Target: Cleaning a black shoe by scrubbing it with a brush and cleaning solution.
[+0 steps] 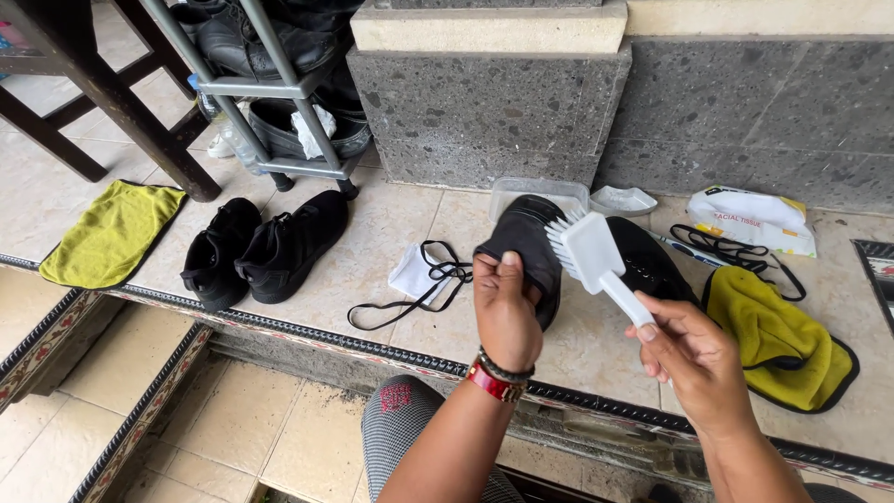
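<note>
One black shoe (526, 247) sits at the centre of the frame, lifted off the tiled step (372, 251) with its sole side turned toward the person. Their left hand (506, 312) has its grip clamped on the shoe's lower edge, thumb up the near face. Just right of it, the right hand (694, 359) has its grip closed around the handle of a white brush (591, 253), whose bristles touch the shoe's upper right edge. To my eye, the scrubbing goes best with the shoe braced firmly and the bristles kept flat against the leather in short strokes, so the shoe does not twist.

Behind the brush lies the second black shoe (652, 261), with a clear plastic tub (538, 191) beyond. Loose black laces (419, 284) and a white cloth (414, 270) lie left of centre. Right of centre rests a yellow cloth (778, 340); further left stands a pair of black shoes (265, 244), with another yellow cloth (112, 233) at the left edge.
</note>
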